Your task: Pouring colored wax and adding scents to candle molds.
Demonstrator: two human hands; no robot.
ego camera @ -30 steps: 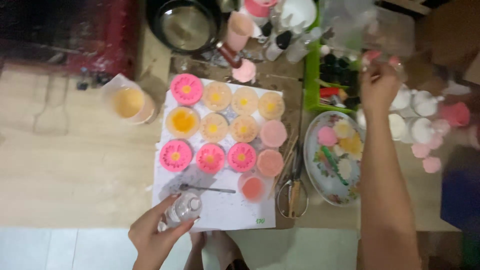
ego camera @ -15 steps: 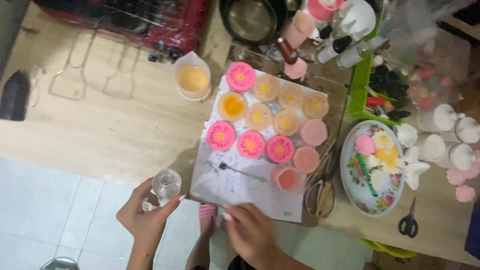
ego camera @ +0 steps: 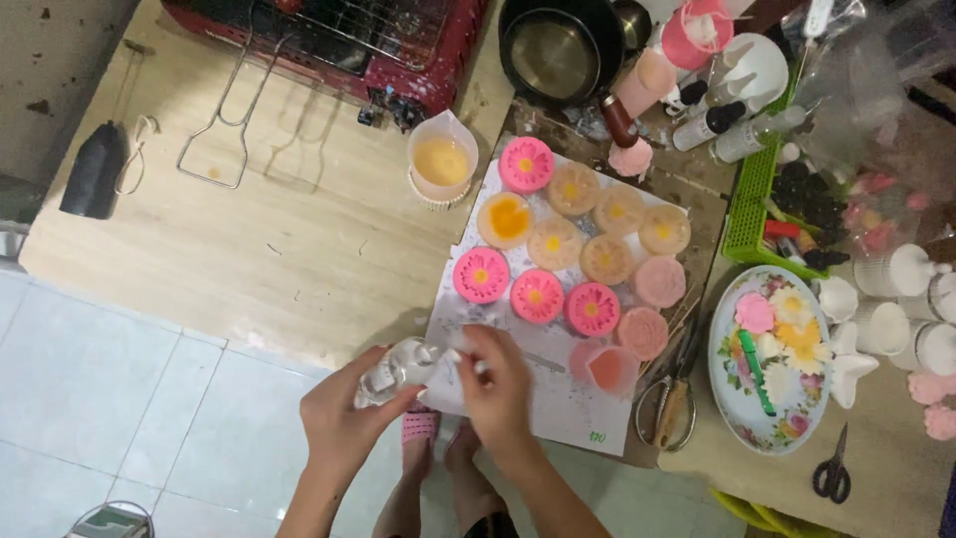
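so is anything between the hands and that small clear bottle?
Nothing visible. The left hand grips the small clear bottle directly, and the right hand is at its top end; the fingers hide exactly how it touches.

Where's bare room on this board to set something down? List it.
Free: the wooden board between the wire rack, the yellow-filled cup and the paper sheet. Crowded: the paper with its flower moulds, and everything right of it around the plate.

Right hand (ego camera: 498,384) now on bottle (ego camera: 398,367)
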